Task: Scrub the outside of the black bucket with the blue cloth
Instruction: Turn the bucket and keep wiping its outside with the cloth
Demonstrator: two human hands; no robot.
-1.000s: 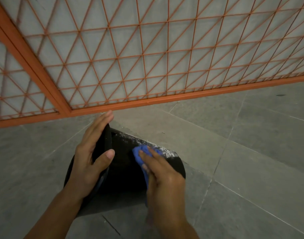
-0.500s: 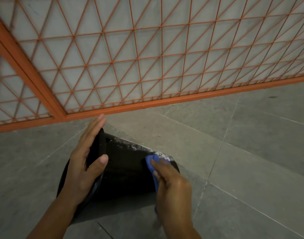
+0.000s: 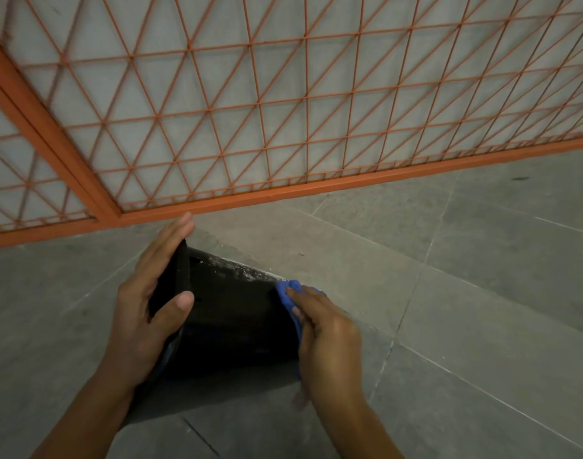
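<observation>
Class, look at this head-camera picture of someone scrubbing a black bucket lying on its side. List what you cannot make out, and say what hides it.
Head view:
- Inside of the bucket: its mouth faces away, behind the left hand.
- Most of the blue cloth: covered by the right hand.
- Bucket's base end: hidden behind the right hand and cloth.
- Bucket's underside: rests against the floor.
- Both forearms: cut off by the bottom edge.

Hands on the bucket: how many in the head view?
2. The left hand grips the rim of the black bucket, thumb on the outer wall. The right hand presses the blue cloth against the bucket's base end.
</observation>
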